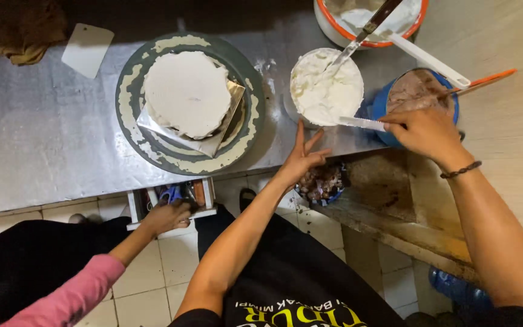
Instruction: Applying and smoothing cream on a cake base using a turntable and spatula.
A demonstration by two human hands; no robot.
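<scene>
My right hand (426, 132) grips a white-smeared spatula (361, 123) whose blade rests on the near rim of a bowl of white cream (327, 88). A second knife (358, 37) stands stuck in that cream. My left hand (302, 157) is open, fingers spread, just below the bowl at the metal counter's front edge (49, 151). To the left a white-frosted round cake (187, 92) sits on a silver board on a turntable (246, 130) smeared with cream.
A blue tub of brownish filling (417, 91) sits under my right hand. An orange-rimmed bowl (339, 31) and a white scraper (87, 48) lie at the back. Another person's hand in a pink sleeve (166, 217) reaches into a small box (206, 195) below the counter.
</scene>
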